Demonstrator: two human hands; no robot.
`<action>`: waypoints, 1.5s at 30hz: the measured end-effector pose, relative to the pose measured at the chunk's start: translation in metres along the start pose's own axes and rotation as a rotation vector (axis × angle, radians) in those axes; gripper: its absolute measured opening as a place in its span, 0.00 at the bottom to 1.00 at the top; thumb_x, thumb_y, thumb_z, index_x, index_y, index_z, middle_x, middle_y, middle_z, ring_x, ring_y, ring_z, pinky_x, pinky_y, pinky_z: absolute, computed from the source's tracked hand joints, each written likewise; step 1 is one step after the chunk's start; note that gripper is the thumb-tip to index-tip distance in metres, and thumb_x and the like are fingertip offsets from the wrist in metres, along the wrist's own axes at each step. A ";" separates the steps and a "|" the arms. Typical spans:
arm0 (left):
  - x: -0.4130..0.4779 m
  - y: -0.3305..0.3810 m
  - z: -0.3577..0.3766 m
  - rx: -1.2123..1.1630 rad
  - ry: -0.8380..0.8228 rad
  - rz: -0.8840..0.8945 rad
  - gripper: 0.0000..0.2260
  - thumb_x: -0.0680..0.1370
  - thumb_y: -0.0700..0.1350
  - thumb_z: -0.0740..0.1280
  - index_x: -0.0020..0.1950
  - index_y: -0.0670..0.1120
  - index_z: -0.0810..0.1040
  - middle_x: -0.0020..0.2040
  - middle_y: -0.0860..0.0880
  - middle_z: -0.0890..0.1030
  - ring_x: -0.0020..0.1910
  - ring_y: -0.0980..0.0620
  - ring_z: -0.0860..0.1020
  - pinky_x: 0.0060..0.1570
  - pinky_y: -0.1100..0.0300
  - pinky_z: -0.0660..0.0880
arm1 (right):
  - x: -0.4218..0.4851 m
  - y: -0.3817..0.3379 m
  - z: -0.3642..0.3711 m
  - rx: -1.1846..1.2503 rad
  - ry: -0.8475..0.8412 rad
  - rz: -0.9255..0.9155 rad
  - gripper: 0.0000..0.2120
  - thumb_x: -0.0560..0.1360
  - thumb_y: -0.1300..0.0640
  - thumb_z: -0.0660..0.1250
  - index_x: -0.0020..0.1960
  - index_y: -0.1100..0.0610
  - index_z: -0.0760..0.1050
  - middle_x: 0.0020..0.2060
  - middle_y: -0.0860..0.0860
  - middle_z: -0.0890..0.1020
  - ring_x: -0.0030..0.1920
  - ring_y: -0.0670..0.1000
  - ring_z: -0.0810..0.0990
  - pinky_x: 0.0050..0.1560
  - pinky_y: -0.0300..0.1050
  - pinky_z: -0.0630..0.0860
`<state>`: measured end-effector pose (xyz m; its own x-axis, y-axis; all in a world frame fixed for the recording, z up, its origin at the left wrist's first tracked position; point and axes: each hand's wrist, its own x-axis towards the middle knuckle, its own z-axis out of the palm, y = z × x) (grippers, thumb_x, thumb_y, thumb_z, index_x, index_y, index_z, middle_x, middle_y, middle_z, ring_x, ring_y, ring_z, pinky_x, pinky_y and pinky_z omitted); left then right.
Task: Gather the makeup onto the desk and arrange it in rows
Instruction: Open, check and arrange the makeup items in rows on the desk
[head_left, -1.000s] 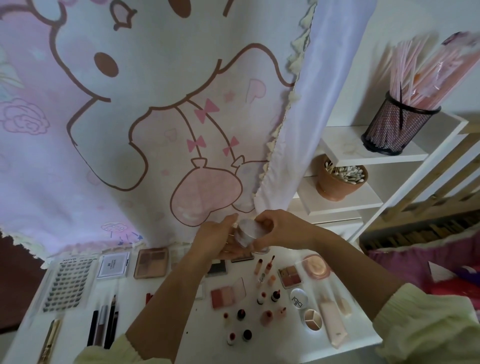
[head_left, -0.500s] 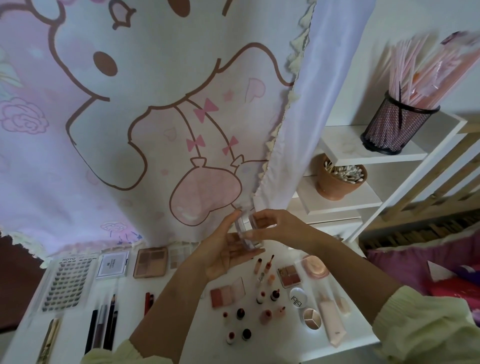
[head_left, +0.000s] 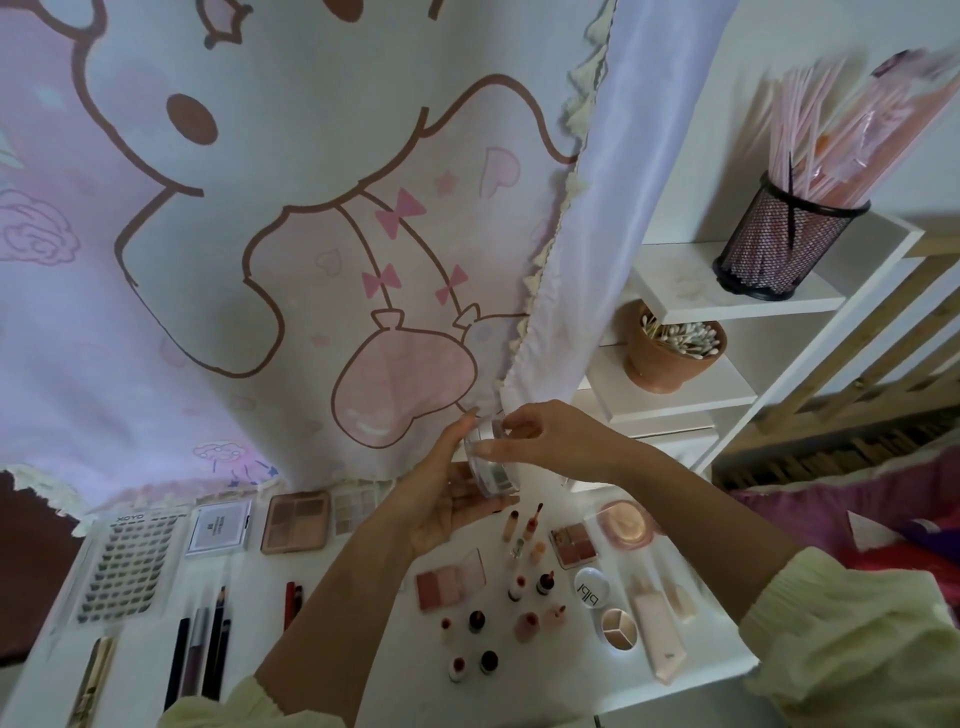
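Lifted out of your two-handed clasp, the clear jar (head_left: 491, 460) now sits on your flat, unfurled left hand (head_left: 444, 501) while your right hand (head_left: 545, 436) pinches its top, above the desk (head_left: 561, 670), whose back rows lie directly beneath.

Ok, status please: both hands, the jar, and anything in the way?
Left hand supports clear jar from below, right hand pinches its top. Jar above the desk, not set down. Lip tubes lie close below in view.
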<state>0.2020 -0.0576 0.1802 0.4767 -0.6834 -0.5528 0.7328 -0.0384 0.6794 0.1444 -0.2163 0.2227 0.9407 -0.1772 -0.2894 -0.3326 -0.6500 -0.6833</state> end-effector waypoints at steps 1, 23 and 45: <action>0.000 0.000 0.000 0.008 -0.002 0.002 0.32 0.66 0.63 0.68 0.60 0.40 0.79 0.51 0.36 0.83 0.48 0.41 0.84 0.39 0.58 0.81 | 0.000 0.000 0.000 -0.006 -0.005 -0.016 0.35 0.63 0.30 0.72 0.51 0.61 0.80 0.42 0.59 0.81 0.39 0.52 0.76 0.43 0.44 0.71; -0.002 0.009 0.002 0.064 0.030 0.056 0.34 0.66 0.62 0.69 0.65 0.41 0.75 0.53 0.36 0.82 0.46 0.42 0.84 0.36 0.57 0.81 | -0.002 -0.005 -0.010 0.066 -0.044 -0.018 0.40 0.65 0.52 0.80 0.72 0.53 0.65 0.59 0.46 0.76 0.62 0.46 0.73 0.59 0.39 0.72; 0.016 0.007 0.023 0.058 -0.035 0.053 0.30 0.71 0.61 0.69 0.67 0.43 0.74 0.54 0.36 0.82 0.51 0.39 0.83 0.41 0.55 0.81 | -0.010 0.018 -0.026 0.165 -0.029 -0.022 0.47 0.66 0.51 0.79 0.76 0.49 0.54 0.60 0.44 0.75 0.63 0.45 0.70 0.57 0.34 0.69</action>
<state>0.2038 -0.0855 0.1869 0.4959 -0.7108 -0.4989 0.6772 -0.0431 0.7345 0.1309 -0.2450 0.2307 0.9462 -0.1414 -0.2909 -0.3209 -0.5229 -0.7897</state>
